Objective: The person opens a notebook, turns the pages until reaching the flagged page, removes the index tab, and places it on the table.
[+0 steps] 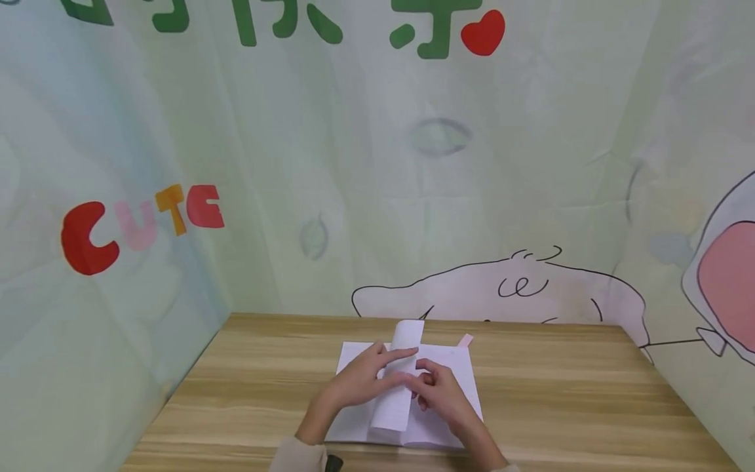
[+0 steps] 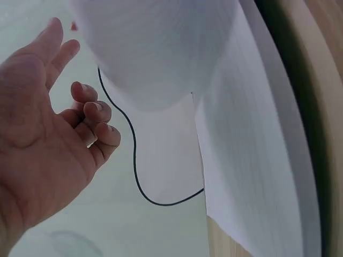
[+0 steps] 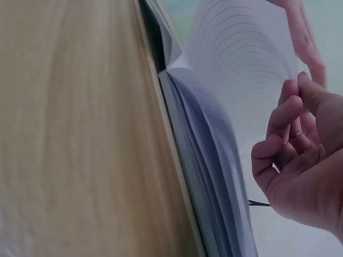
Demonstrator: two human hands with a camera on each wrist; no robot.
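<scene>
A white lined notebook (image 1: 454,367) lies open on the wooden table (image 1: 560,393). A bundle of its pages (image 1: 401,393) arches up over the spine. My left hand (image 1: 362,380) reaches across the top of this arch, its straight index finger lying on the paper. In the left wrist view the left hand (image 2: 48,134) is spread beside the arched pages (image 2: 161,48), holding nothing. My right hand (image 1: 442,393) sits on the right page, fingers loosely curled against the arch. The right wrist view shows the right hand (image 3: 305,166) with nothing between its fingers, next to the page stack (image 3: 209,176).
A pink tab (image 1: 466,340) sticks out from the notebook's far right corner. Printed cloth walls (image 1: 413,196) close in the table at the back and on both sides. Bare wood lies left (image 1: 248,387) and right of the notebook.
</scene>
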